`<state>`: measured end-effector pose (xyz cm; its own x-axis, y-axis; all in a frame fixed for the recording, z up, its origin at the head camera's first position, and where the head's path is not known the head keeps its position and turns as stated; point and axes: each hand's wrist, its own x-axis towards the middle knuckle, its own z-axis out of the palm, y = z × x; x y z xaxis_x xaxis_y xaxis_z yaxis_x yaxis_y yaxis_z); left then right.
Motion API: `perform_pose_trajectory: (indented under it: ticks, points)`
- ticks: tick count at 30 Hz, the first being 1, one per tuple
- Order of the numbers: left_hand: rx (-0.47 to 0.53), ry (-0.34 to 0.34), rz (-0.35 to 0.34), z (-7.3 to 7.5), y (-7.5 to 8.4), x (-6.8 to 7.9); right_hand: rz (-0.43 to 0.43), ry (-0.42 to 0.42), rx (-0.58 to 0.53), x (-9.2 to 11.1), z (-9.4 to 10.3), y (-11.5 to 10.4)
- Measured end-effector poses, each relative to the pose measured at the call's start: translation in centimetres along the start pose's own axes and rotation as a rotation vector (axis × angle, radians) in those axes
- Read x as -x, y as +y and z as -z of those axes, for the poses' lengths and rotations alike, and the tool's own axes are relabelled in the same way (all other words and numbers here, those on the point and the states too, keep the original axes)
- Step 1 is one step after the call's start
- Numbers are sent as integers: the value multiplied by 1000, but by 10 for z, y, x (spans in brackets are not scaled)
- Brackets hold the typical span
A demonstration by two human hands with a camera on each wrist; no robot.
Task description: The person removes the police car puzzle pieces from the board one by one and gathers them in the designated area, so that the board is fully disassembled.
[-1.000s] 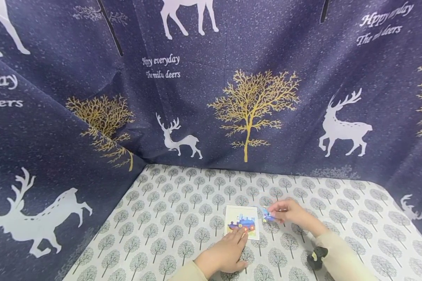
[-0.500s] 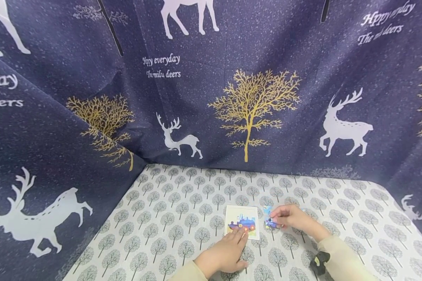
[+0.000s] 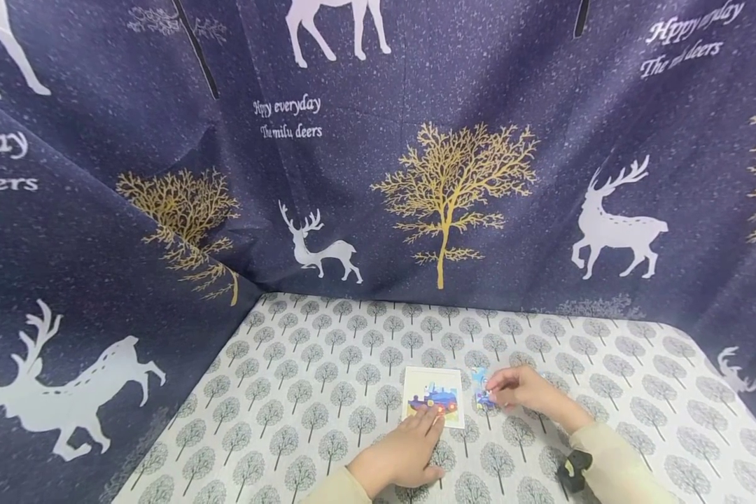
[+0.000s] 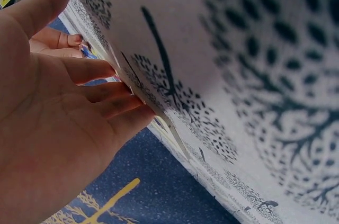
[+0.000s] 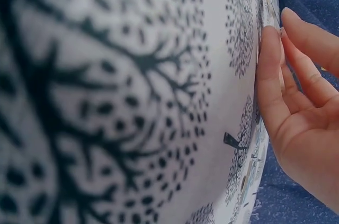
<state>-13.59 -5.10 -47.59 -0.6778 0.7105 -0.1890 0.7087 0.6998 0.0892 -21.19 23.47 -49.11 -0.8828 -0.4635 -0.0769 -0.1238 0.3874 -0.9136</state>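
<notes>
A square jigsaw puzzle board [image 3: 418, 378] with a pale frame lies on the patterned cloth; its picture shows a blue and purple vehicle on part of the surface. My left hand [image 3: 403, 448] rests on its lower part, fingers straight, and fingertips meet the board's edge in the left wrist view. Just right of the board are blue jigsaw pieces [image 3: 480, 380]. My right hand [image 3: 521, 389] is over them, thumb and fingertips bent together at a small jigsaw piece [image 5: 283, 32], which the fingers mostly hide.
A white cloth [image 3: 315, 392] printed with grey trees covers the table. Dark blue fabric [image 3: 365, 168] with deer and gold trees hangs behind and at the left. A black strapped device [image 3: 573, 470] sits at the right sleeve.
My right hand has shifted slightly right, and the blue pieces by its fingertips have turned and show more of their printed face. My left hand stays in place on the board.
</notes>
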Motion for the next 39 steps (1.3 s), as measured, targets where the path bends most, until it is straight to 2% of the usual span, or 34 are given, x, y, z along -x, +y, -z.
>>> perform_pose_trajectory:
  ticks: [12,32,39]
  points:
    - [-29,6,-1,-1,-1,0,-18,36,89,0,-6,-3]
    - [-10,-7,8,-1,-1,0,38,36,158,-2,-5,-6]
    - [-8,-4,6,1,0,1,55,74,181,-7,-7,-10]
